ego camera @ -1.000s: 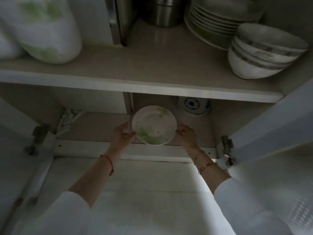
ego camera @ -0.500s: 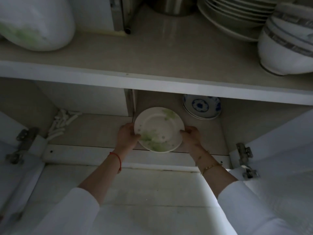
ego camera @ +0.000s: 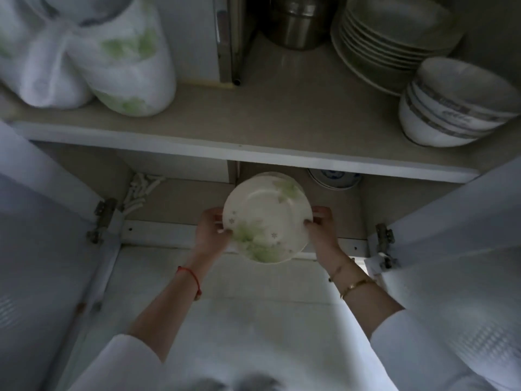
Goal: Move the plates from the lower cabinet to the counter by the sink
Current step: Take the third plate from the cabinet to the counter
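Left hand [ego camera: 210, 234] and right hand [ego camera: 322, 230] grip opposite sides of a white plate [ego camera: 267, 210] with a green leaf pattern, fingers curled under its rim and thumbs on top. A second rim shows just behind the plate's far edge, but the number of pieces cannot be determined. The only markings are on the grey bands of the stacked bowls [ego camera: 451, 108], and they are too blurred to read. The setting is a dim cabinet [ego camera: 394, 198] with the left door [ego camera: 42, 249] and right door [ego camera: 451, 263] swung wide on metal hinges. On the upper shelf [ego camera: 253, 119], tied white bags [ego camera: 124, 66] with green print sit at the left end. A steel canister [ego camera: 296, 26] stands at the back, and a pile of pale dishes [ego camera: 389, 40] sits beside the bowls at the right end. On the lower shelf [ego camera: 180, 201], a blue-and-white dish [ego camera: 334, 177] sits at the back and white sticks [ego camera: 141, 190] lie in the back left corner. The plate sits between the hands at this shelf's front edge, its near rim projecting past that edge. Whether its underside touches the shelf cannot be told.
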Motion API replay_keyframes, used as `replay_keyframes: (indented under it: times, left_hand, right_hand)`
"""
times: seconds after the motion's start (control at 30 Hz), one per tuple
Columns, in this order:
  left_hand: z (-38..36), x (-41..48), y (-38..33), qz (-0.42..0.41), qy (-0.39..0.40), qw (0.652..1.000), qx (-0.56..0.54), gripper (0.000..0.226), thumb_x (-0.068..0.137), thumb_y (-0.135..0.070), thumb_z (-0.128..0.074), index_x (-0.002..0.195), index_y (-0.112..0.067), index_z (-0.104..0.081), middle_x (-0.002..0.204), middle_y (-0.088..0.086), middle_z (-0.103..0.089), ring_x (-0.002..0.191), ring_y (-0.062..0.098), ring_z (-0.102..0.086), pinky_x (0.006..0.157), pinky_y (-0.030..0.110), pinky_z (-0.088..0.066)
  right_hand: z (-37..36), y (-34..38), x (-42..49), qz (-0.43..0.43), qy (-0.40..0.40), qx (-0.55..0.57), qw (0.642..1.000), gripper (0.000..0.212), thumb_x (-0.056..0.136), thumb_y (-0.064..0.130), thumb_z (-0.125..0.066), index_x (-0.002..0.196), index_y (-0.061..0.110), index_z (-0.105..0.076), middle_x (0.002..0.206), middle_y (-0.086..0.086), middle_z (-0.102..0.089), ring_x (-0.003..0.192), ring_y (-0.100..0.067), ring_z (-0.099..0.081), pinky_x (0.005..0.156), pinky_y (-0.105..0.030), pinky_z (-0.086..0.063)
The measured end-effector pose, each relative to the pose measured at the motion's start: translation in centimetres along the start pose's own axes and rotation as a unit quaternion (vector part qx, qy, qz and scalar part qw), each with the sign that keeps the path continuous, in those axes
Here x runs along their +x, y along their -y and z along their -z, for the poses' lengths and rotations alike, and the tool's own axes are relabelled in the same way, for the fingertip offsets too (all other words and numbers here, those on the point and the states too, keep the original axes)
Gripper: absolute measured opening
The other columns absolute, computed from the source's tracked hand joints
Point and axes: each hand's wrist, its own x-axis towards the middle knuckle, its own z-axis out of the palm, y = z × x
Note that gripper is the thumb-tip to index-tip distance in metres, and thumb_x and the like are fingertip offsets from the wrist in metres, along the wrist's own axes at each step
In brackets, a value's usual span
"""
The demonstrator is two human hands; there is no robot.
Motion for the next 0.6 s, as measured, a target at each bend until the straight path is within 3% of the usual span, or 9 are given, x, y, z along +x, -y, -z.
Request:
replay_keyframes:
  times: [0.1,0.2,0.33,0.47,0.6]
  left_hand:
    - [3.0,-5.3,-2.6,0.016,0.014,1.0,0.019,0.053,0.079,0.008,-0.07,0.128,-0.004,-0.053,0.109,0.012,-0.062,0.094,0.025,-0.062,0.075,0.032,-0.056]
    - [5.7,-10.3,-5.4,0.052,0.031,0.998,0.017,0.06,0.08,0.01,-0.069,0.135,-0.007,-0.05,0.112,0.014,-0.061,0.095,0.025,-0.061,0.075,0.032,-0.055]
    - [8.8,-16.4,-9.7,0.106,0.035,0.994,0.011,0.058,0.081,0.013,-0.064,0.133,-0.012,-0.051,0.109,0.01,-0.059,0.102,0.03,-0.061,0.079,0.038,-0.057]
    - [12.0,-21.8,-15.0,0.104,0.024,0.994,0.003,0.057,0.078,0.018,-0.061,0.126,-0.011,-0.055,0.096,0.006,-0.058,0.092,0.026,-0.06,0.063,0.022,-0.048]
    - [15.0,-26.6,-21.9,0.093,0.026,0.995,-0.021,0.059,0.074,0.022,-0.062,0.122,-0.013,-0.058,0.105,0.005,-0.063,0.097,0.025,-0.063,0.071,0.024,-0.05]
  right_hand:
    - [1.7,2.5,-4.9,-0.025,0.017,-0.023,0.999,0.034,0.086,-0.01,-0.049,0.114,0.01,-0.051,0.104,-0.013,-0.061,0.09,-0.025,-0.057,0.063,-0.027,-0.046]
    - [3.6,5.2,-9.9,-0.052,0.029,-0.032,0.998,0.037,0.086,-0.008,-0.052,0.118,0.011,-0.053,0.11,-0.013,-0.063,0.096,-0.028,-0.06,0.07,-0.028,-0.048]
    - [6.6,9.2,-16.1,-0.089,0.059,-0.032,0.994,0.035,0.087,-0.002,-0.052,0.113,0.021,-0.05,0.11,-0.011,-0.063,0.092,-0.026,-0.061,0.061,-0.026,-0.048]
    - [9.5,14.4,-22.2,-0.107,0.068,-0.013,0.992,0.035,0.088,-0.005,-0.051,0.113,0.019,-0.051,0.104,-0.007,-0.063,0.085,-0.021,-0.061,0.05,-0.019,-0.048]
    - [12.3,20.6,-27.6,-0.119,0.062,0.018,0.991,0.037,0.089,-0.007,-0.05,0.121,0.01,-0.051,0.114,-0.019,-0.063,0.095,-0.035,-0.062,0.06,-0.027,-0.049]
